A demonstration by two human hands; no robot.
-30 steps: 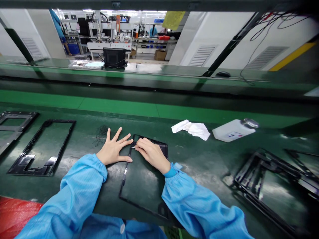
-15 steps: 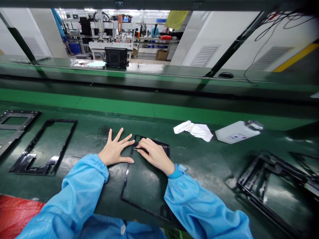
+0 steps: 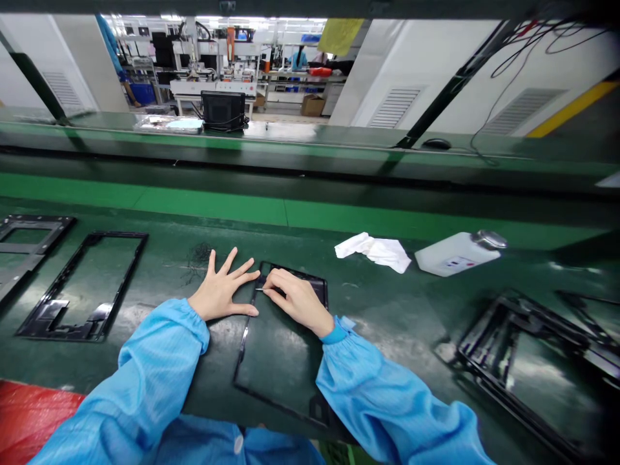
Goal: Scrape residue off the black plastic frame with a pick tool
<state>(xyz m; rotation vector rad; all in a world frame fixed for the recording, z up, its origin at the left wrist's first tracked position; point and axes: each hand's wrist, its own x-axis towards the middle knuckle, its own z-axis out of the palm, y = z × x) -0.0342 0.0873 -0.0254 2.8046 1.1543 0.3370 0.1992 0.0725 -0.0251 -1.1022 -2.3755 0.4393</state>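
Slim tool pinched over a black frame, left hand spread wide

Works at a long dark green surface (image 3: 397, 310), with loose blue sleeves (image 3: 155, 365) reaching in from the near side. Has a pile of dark frames (image 3: 547, 323) at the right, blurred toward the edge of view. Has the black frame (image 3: 318, 289) in the middle of the surface, lying flat on the near side, slightly slanted, its far end partly covered by the right hand. Has an open frame with grey panels (image 3: 99, 314) at the left and, farther left, a grey crossbar frame (image 3: 29, 265), cut off by the edge of view. Shows part of a red sheet (image 3: 39, 413) in the near left corner.

Lays the left hand (image 3: 220, 294) palm down along the black frame's left rail, fingers fanned apart, gripping nothing. Holds the right hand (image 3: 295, 298) over the far part of the same frame, thumb and fingertips together.

Has a white bottle (image 3: 453, 254) on the far right of the surface, silver cap toward the right, and just left of it a crumpled white wipe (image 3: 382, 252). Shows a tangle of thin dark strands (image 3: 197, 257) just beside the left fingertips.

Clamps the right grip on the slim tool (image 3: 260, 289), aiming its pale tip left, between left thumb and index finger. Cannot tell whether touching the rail.
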